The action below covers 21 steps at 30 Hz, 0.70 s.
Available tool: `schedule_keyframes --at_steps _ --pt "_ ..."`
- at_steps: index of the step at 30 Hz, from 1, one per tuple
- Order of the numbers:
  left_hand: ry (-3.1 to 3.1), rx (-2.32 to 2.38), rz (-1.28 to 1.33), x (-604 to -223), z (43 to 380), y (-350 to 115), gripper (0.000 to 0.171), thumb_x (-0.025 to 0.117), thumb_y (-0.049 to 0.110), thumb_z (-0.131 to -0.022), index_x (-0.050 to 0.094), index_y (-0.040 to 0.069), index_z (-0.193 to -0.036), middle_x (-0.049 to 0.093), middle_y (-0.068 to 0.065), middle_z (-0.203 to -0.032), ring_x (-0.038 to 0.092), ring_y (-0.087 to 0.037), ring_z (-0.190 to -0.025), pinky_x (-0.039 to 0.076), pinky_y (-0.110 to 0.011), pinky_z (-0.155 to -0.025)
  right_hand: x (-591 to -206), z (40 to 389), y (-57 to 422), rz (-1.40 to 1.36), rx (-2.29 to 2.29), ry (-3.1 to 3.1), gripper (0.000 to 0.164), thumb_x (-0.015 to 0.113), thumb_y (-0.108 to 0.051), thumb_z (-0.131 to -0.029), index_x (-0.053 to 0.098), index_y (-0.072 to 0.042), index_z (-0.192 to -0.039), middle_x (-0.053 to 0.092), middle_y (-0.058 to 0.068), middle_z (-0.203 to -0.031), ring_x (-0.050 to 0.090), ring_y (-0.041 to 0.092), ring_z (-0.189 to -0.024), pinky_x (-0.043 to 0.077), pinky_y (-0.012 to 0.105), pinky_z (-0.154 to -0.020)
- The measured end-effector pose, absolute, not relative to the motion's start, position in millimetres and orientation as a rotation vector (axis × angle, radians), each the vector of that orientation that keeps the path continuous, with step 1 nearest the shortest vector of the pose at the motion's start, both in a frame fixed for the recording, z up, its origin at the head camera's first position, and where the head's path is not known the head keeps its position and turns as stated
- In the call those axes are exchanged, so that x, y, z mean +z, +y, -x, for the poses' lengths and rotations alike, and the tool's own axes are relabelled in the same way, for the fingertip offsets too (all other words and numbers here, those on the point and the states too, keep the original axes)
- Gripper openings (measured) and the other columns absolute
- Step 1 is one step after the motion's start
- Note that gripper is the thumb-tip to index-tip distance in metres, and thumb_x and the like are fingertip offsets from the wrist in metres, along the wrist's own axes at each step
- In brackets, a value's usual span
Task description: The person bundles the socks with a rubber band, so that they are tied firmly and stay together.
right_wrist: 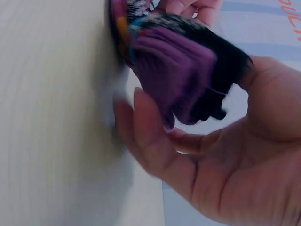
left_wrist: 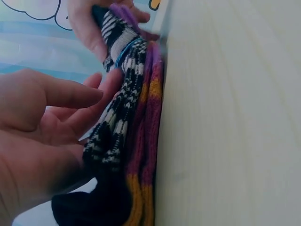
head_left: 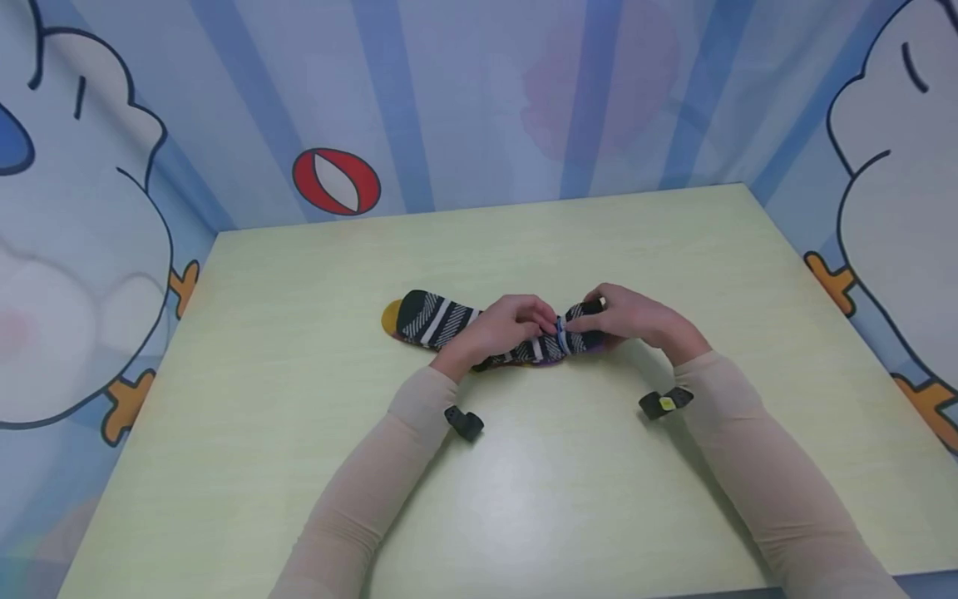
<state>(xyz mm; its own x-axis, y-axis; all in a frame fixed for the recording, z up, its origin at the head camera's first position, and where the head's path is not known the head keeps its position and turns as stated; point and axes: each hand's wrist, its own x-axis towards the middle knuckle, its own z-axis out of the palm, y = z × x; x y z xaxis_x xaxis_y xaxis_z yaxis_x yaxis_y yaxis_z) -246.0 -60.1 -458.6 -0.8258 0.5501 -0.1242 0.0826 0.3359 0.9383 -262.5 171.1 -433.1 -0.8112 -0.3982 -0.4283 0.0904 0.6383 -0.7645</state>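
Observation:
A bundle of socks (head_left: 437, 320) lies lengthwise on the table, black with white patterned stripes on top. Beneath those, purple and mustard socks (left_wrist: 146, 136) show in the left wrist view. A thin blue band (head_left: 561, 335) circles the bundle near its cuff end. My left hand (head_left: 503, 326) lies over the middle of the bundle, fingertips touching beside the band and the thumb apart from the fingers. My right hand (head_left: 634, 314) holds the cuff end, thumb on the black cuffs and fingers curled below the purple cuffs (right_wrist: 174, 70).
The pale table (head_left: 299, 466) reaches a blue striped backdrop (head_left: 479, 100) at the back. Printed white cartoon figures flank it on both sides. A small black camera is strapped at each wrist.

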Motion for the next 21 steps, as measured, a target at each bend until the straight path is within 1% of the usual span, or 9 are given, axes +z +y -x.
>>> schedule_keyframes --at_steps 3,6,8,10,13,14,17,19,21 --pt "2.204 1.466 -0.540 -454.8 247.2 -58.6 0.023 0.048 -0.002 -0.102 0.062 0.003 -0.120 0.069 -0.010 -0.105 0.063 -0.022 -0.098 0.052 -0.030 -0.082 -432.0 263.1 171.9 0.240 -1.098 2.228 0.076 0.077 -0.029 -0.088 0.036 0.006 -0.142 0.048 0.025 -0.130 0.063 0.027 -0.100 0.056 0.034 -0.079" --pt "2.335 1.335 -0.540 -449.7 249.4 -55.7 0.021 0.053 0.005 -0.103 0.062 0.005 -0.121 0.067 -0.009 -0.107 0.063 -0.022 -0.094 0.052 -0.031 -0.079 -432.9 264.1 171.1 0.296 -1.074 2.243 0.078 0.079 -0.025 -0.085 0.038 0.003 -0.144 0.044 0.025 -0.136 0.056 0.030 -0.110 0.053 0.038 -0.082" --pt "2.434 1.210 -0.568 -448.3 251.8 -52.6 0.022 0.058 0.009 -0.101 0.062 0.006 -0.123 0.065 -0.008 -0.110 0.061 -0.022 -0.097 0.051 -0.032 -0.082 -435.2 264.4 170.1 0.332 -1.042 2.287 0.078 0.081 -0.023 -0.083 0.039 0.001 -0.144 0.043 0.023 -0.139 0.051 0.032 -0.115 0.050 0.043 -0.088" --pt "2.510 1.090 -0.608 -446.8 255.2 -49.3 0.026 0.063 0.011 -0.099 0.062 0.007 -0.125 0.063 -0.008 -0.116 0.060 -0.021 -0.104 0.049 -0.034 -0.088 -437.1 264.5 168.8 0.363 -1.031 2.325 0.077 0.081 -0.020 -0.081 0.041 0.001 -0.144 0.044 0.023 -0.140 0.047 0.034 -0.119 0.045 0.048 -0.096" --pt "2.491 1.023 -0.664 -445.4 261.0 -45.3 0.033 0.064 0.011 -0.098 0.060 0.006 -0.130 0.061 -0.010 -0.125 0.062 -0.022 -0.105 0.048 -0.035 -0.093 -439.7 265.2 167.4 0.403 -1.038 2.356 0.075 0.081 -0.014 -0.080 0.042 0.001 -0.142 0.046 0.023 -0.139 0.046 0.034 -0.121 0.038 0.050 -0.103" --pt "2.463 1.022 -0.676 -445.2 263.1 -44.3 0.036 0.064 0.010 -0.098 0.058 0.006 -0.133 0.061 -0.010 -0.128 0.062 -0.021 -0.106 0.048 -0.034 -0.093 -440.4 265.4 167.1 0.413 -1.051 2.355 0.074 0.080 -0.012 -0.080 0.042 0.002 -0.142 0.046 0.024 -0.138 0.047 0.034 -0.120 0.038 0.050 -0.103" --pt "2.355 1.055 -0.703 -446.5 270.2 -42.6 0.044 0.060 0.007 -0.099 0.050 0.005 -0.142 0.059 -0.014 -0.134 0.066 -0.021 -0.097 0.050 -0.031 -0.087 -441.8 266.5 167.4 0.419 -1.093 2.344 0.071 0.078 -0.007 -0.081 0.042 0.002 -0.142 0.047 0.024 -0.137 0.051 0.034 -0.118 0.042 0.047 -0.099" --pt "2.295 1.059 -0.727 -447.5 275.1 -41.8 0.048 0.058 0.005 -0.100 0.045 0.004 -0.146 0.057 -0.017 -0.137 0.066 -0.019 -0.099 0.050 -0.029 -0.085 -441.4 266.9 168.1 0.413 -1.127 2.330 0.070 0.078 -0.003 -0.081 0.042 0.003 -0.141 0.048 0.024 -0.137 0.053 0.035 -0.117 0.044 0.045 -0.097" --pt "2.257 1.053 -0.736 -447.8 278.6 -41.5 0.050 0.057 0.005 -0.100 0.042 0.004 -0.148 0.055 -0.019 -0.139 0.066 -0.021 -0.101 0.050 -0.029 -0.086 -440.6 267.5 169.3 0.397 -1.157 2.315 0.070 0.077 -0.002 -0.082 0.042 0.003 -0.142 0.049 0.024 -0.136 0.052 0.035 -0.118 0.045 0.045 -0.097"
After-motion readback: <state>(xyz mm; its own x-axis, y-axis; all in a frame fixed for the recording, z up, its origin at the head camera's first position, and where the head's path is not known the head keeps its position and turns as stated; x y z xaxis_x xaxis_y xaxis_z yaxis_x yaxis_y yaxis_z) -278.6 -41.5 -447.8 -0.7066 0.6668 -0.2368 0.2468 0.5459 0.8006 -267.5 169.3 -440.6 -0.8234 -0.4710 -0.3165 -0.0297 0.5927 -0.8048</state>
